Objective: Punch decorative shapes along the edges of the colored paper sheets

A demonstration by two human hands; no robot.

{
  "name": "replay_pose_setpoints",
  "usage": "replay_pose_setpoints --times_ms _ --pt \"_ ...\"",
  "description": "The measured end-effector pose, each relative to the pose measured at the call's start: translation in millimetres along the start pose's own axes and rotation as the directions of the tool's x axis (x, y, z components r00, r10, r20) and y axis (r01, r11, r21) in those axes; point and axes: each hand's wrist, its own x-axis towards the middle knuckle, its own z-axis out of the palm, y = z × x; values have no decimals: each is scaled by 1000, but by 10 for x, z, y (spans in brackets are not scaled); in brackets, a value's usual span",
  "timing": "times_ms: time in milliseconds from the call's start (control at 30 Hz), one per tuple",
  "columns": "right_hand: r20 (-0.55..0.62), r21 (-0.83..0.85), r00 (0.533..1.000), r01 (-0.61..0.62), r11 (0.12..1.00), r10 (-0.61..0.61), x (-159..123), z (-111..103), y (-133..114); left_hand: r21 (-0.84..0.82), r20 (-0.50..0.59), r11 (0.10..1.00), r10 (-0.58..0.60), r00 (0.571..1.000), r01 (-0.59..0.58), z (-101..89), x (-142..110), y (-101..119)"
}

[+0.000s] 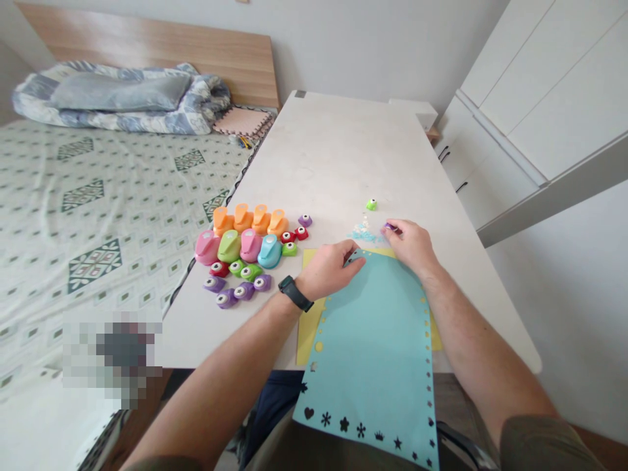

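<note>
A sheet of light blue paper [375, 347] has shapes such as a heart, flowers, a crown and stars cut out along its edges. My left hand [330, 268] pinches its far left corner between thumb and fingers. In my right hand [412, 245] is a small purple craft punch [389, 226], mostly covered by the fingers, close to the sheet's far edge; whether paper sits in it I cannot tell. Under the blue sheet lies yellow paper [308, 330]. Small blue and white punched bits [364, 233] are piled just beyond the sheet.
Left of the paper stand several craft punches, among them orange [243, 217], pink [207, 248] and teal [269, 252] ones, with small purple punches [244, 291] in front. One green punch [371, 204] stands beyond the bits. The white table [343, 150] adjoins a bed [142, 216] on the left.
</note>
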Motion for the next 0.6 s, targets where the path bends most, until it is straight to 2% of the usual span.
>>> replay_pose_setpoints --times_ms 167,333,467,600 --pt "-70 98 989 -119 988 127 9 -54 3 7 2 1000 -3 1000 3 -5 2 4" --pt "-38 34 982 -182 983 184 40 -37 105 18 6 1000 1 1000 -1 -5 0 4" --pt "-6 -12 988 -151 988 151 36 -1 65 20 12 1000 -1 1000 1 -5 -5 13" --pt "-16 106 995 -95 990 97 18 -3 -48 26 0 1000 4 1000 -4 6 -2 -4"
